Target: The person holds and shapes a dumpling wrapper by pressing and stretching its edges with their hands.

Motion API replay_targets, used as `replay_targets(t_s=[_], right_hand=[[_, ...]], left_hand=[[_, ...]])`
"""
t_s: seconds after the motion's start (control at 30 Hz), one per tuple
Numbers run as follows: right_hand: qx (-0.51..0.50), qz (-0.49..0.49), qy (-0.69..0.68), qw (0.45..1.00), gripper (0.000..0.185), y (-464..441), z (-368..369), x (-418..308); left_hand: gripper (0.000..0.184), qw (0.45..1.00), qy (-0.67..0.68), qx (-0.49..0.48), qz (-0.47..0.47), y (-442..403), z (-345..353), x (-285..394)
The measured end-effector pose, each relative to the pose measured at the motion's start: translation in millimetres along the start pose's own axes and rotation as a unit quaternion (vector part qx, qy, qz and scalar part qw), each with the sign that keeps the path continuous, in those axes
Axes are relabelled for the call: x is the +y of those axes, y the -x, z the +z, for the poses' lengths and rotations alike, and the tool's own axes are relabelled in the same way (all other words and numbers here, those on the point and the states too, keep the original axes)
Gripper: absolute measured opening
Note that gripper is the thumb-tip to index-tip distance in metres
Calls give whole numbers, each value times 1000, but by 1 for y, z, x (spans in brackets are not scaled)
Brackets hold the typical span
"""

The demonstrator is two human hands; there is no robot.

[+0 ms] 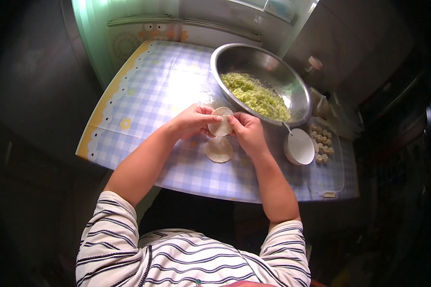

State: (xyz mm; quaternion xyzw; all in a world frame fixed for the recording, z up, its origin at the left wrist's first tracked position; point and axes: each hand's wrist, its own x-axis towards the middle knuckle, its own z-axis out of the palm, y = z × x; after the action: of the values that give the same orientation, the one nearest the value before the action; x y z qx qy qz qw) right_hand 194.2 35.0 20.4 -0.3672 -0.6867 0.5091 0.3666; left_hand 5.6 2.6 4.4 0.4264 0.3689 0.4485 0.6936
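Both hands hold a round, flat dough wrapper (220, 125) upright above the table. My left hand (194, 122) pinches its left edge, and my right hand (248, 131) grips the upper right edge with thumb and fingers. Below them, more round dough wrappers (219, 152) lie on the checked cloth. Beyond my right hand stands a large steel bowl (299, 81) with chopped pale-green filling (256, 95) inside. A white bowl (300, 147) is to the right of my right hand, beside a clear tray (326, 179) holding several small dumplings (323, 143).
A blue-and-white checked tablecloth (134, 124) with a yellow border covers the table. A bottle with a pink cap (314, 62) stands behind the steel bowl at the right. A pale curtain (96, 43) hangs at the back left.
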Motion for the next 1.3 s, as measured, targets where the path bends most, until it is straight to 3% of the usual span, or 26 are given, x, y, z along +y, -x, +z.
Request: replay_targets(t_s=[0.43,1.3], right_hand=[[15,-2,-15,1000,20,0,2,0],[-7,0,-46,999,21,0,-2,1]], left_hand=[[24,998,30,0,-49,3,4,6],[28,999,-6,-14,-35,5,-1,6]])
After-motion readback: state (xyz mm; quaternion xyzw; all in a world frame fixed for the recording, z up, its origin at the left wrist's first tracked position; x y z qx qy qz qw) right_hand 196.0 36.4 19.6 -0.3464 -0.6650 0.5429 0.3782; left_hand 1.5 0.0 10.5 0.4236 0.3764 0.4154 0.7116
